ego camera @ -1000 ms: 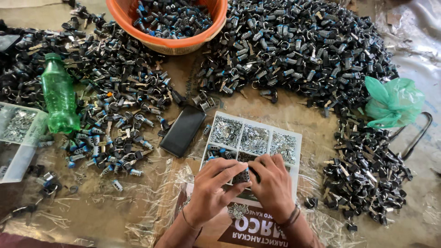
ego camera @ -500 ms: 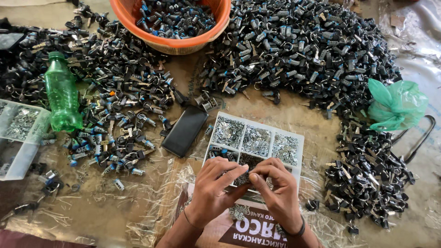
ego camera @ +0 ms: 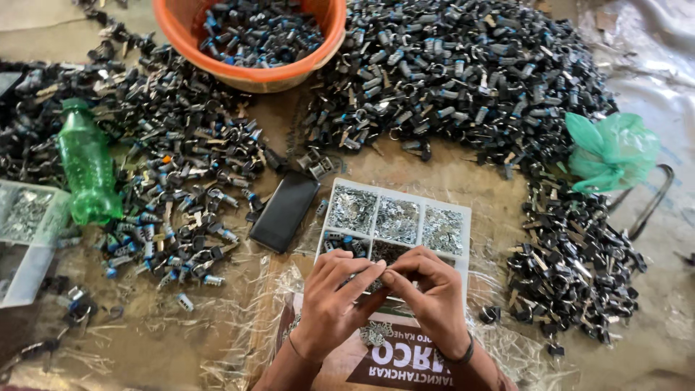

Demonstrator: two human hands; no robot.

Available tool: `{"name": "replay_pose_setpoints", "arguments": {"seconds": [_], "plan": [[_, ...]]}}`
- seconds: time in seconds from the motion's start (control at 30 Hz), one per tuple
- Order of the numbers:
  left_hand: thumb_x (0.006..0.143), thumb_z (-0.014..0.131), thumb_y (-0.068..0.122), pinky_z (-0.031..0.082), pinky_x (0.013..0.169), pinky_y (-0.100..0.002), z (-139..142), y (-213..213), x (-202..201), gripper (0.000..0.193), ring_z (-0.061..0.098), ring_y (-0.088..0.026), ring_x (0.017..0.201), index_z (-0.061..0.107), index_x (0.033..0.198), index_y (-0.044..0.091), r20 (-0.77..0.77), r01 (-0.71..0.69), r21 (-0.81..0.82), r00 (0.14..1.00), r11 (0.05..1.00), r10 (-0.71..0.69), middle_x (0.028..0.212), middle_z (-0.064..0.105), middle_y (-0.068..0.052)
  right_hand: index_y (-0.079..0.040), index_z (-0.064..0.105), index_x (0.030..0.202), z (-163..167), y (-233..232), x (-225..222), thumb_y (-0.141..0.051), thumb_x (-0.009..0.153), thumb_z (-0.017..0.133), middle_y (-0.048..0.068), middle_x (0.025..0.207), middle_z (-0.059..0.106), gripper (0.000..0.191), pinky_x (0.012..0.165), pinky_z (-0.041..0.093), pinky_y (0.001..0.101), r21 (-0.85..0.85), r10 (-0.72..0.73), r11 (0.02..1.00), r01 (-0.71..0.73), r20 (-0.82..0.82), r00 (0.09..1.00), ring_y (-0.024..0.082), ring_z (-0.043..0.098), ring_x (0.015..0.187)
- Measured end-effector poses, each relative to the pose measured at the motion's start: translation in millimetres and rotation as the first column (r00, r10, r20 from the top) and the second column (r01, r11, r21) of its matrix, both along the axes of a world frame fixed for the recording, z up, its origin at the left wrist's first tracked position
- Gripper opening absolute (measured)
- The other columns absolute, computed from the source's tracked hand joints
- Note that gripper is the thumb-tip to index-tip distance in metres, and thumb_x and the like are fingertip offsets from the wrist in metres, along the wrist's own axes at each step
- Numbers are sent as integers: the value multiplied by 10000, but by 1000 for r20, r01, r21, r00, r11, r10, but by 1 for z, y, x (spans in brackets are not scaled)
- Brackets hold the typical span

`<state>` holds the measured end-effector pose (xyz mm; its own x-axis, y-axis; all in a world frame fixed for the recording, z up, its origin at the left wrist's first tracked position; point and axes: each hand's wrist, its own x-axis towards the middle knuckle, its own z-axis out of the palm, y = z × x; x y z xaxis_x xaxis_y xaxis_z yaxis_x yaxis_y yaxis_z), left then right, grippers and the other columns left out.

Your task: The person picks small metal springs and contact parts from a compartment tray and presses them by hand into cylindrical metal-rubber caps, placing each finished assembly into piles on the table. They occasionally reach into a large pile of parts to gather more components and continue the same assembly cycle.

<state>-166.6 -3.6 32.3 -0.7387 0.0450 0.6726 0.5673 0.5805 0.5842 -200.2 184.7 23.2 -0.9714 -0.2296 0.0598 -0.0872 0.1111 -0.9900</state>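
Pinching small part: left hand [ego camera: 331,304] + right hand [ego camera: 432,297] | over divided tray [ego camera: 463,217]

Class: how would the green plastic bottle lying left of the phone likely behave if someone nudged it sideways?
The bottle lies on its side and is round, so it would probably roll. It looks see-through and empty, so likely light. The small metal parts crowding it may stop it quickly.

My left hand [ego camera: 334,304]: palm down, fingers curled inward, thumb and forefinger pinched at the tips. My right hand [ego camera: 433,298]: mirrored, fingertips meeting the left's at the pinch. Both wrists bent, forearms angled in from below; a dark band circles my right wrist.
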Motion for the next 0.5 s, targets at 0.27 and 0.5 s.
{"name": "replay_pose_setpoints", "arguments": {"seconds": [0.27, 0.5], "plan": [[797, 871, 134, 509, 948, -428, 2, 3, -2, 417, 630, -273, 992, 729, 1181, 53, -34, -7, -29, 999, 1000, 6, 1072, 677, -46, 24, 773, 922, 8, 0, -3, -26, 842, 787, 46, 916, 685, 96, 658, 501, 222, -32, 1, 999, 2, 93, 996, 84, 630, 779], [778, 854, 128, 503, 956, -426, 3, 2, -2, 446, 618, -278, 1010, 727, 1198, 50, -32, -15, -72, 999, 997, 13, 1075, 675, -44, -9, 771, 888, 17, -12, 8, -23, 805, 810, 53, 837, 715, 93, 632, 527, 235, 191, -115, 964, 185, -330, 937, 114, 670, 700]]}}
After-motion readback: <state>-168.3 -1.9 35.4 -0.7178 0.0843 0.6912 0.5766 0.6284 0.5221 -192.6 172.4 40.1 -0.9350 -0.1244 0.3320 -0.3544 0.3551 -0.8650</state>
